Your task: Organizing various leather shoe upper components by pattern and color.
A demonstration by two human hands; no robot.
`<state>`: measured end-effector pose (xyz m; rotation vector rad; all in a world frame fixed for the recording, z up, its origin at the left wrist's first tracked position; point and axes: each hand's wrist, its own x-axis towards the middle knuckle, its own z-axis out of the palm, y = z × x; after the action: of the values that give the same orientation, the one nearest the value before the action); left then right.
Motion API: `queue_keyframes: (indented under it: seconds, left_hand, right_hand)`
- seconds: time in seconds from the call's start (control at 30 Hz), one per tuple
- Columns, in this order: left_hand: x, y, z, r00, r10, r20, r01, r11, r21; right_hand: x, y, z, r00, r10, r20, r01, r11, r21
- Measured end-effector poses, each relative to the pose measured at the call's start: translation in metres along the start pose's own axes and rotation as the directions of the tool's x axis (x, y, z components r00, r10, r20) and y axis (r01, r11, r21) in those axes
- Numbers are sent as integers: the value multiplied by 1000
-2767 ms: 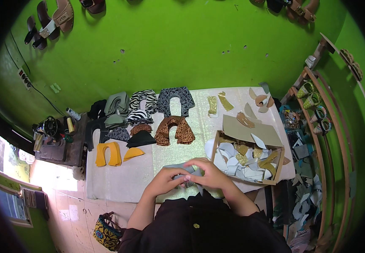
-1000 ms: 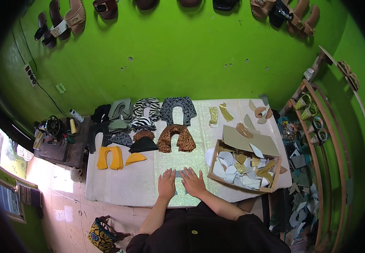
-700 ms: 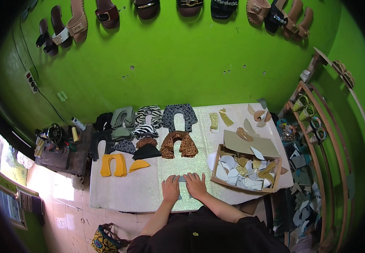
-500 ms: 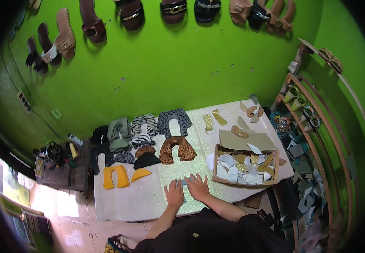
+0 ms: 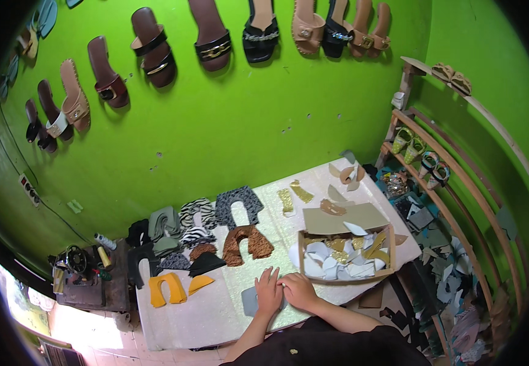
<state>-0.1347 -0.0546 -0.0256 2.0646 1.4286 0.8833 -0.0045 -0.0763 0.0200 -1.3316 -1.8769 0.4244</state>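
Observation:
A flat grey piece of material (image 5: 249, 302) lies on the white-covered table in front of me, mostly beneath my hands. My left hand (image 5: 268, 296) rests flat on it, its fingers stretched away from me. Close against it on the right, my right hand (image 5: 300, 293) is curled, with its fingertips beside the left fingers. Whatever the right fingers pinch is hidden. Beyond the hands is a brown leopard-print arched piece (image 5: 247, 244). To the left lie yellow cut pieces (image 5: 168, 289) and a black piece (image 5: 206, 264).
An open cardboard box (image 5: 347, 279) of white and gold scraps stands to the right. Zebra-print (image 5: 197, 213) and grey patterned pieces (image 5: 239, 204) lie farther back. A sewing machine (image 5: 78, 262) is at left, a wooden rack (image 5: 453, 146) at right. Sandals (image 5: 212, 49) hang on the green wall.
My right hand has gone from spread flat to curled beside the left. More of the grey piece shows left of my hands. The view has tilted up toward the wall.

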Motion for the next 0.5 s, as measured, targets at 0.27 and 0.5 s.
queue_keyframes:
  seconds: [0.27,0.5]
  left_hand:
    - [92,100,61,976,204,78,-198,977,-76]
    - [157,113,145,985,144,100,-166,950,266]
  right_hand:
    - [64,93,-133,967,107,-229,-110,994,2]
    - [133,276,-208,882,322,-344,-383,915,-126]
